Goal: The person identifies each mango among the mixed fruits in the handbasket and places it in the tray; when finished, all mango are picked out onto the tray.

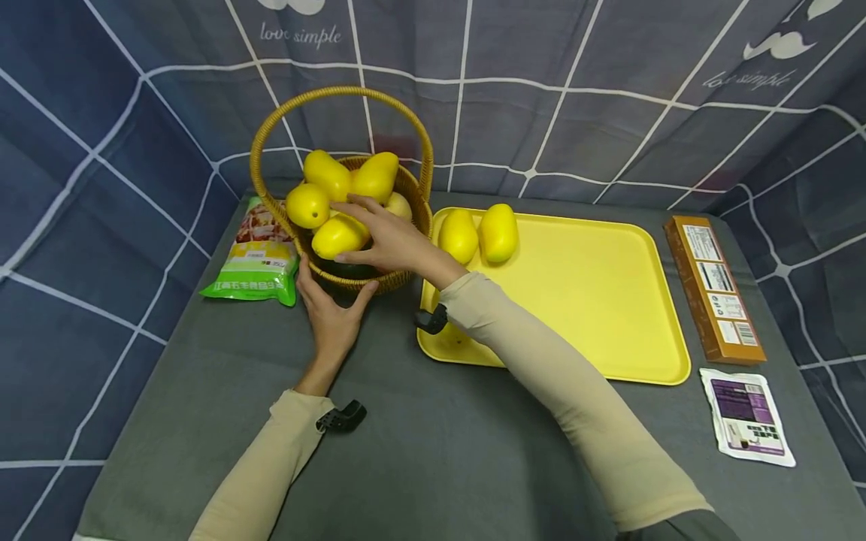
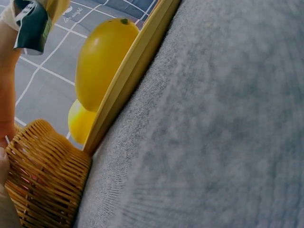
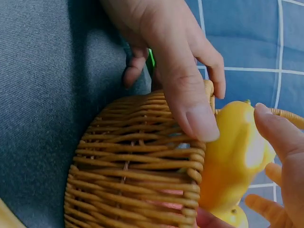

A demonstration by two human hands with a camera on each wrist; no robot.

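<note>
A woven basket (image 1: 428, 218) with a tall arched handle holds several yellow mangoes (image 1: 375, 176), a paler round fruit (image 1: 399, 206) and something dark green low at the front. Over its contents is my right hand (image 1: 392, 239), thumb and fingers spread about the front mango (image 1: 338, 237); in the right wrist view a gap shows between most fingers and the fruit. At the basket's near side, my left hand (image 1: 330, 319) rests against the outer wall with thumb and fingers spread. The left thumb (image 3: 190, 104) lies along the weave near the rim.
Two more mangoes (image 1: 497, 233) lie on a yellow tray (image 1: 582, 300) beside the basket. A green snack bag (image 1: 253, 263) touches the basket's left. Far right are a brown box (image 1: 716, 289) and a white-purple pouch (image 1: 747, 417). Checked cloth (image 1: 528, 105) hangs behind.
</note>
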